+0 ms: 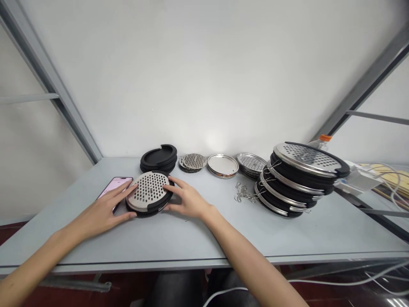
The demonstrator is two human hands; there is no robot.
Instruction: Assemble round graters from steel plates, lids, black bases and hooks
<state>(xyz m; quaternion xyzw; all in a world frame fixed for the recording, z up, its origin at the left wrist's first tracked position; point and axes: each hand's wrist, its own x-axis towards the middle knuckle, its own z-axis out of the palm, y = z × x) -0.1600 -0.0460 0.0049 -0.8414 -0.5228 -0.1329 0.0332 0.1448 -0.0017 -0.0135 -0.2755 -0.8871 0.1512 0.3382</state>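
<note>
A round perforated metal disc in a black holder (149, 191) lies on the table before me, its rectangular holes facing up. My left hand (107, 209) holds it from the left, fingertips on the metal edge and thumb at the near rim. From the right, my right hand (188, 200) grips the black side, with fingers on top and thumb low at the edge. Partly beneath my left hand is a phone (115, 184) with a lit pinkish screen. Right behind the disc stands a stack of black round holders (159, 157).
Along the wall are perforated discs (194, 161), shiny round trays (223, 165) and patterned metal discs (251, 163). Small wire clips (243, 194) lie near a tall leaning stack of assembled discs (297, 183). Behind it are an orange-capped bottle (322, 143) and cables (394, 187).
</note>
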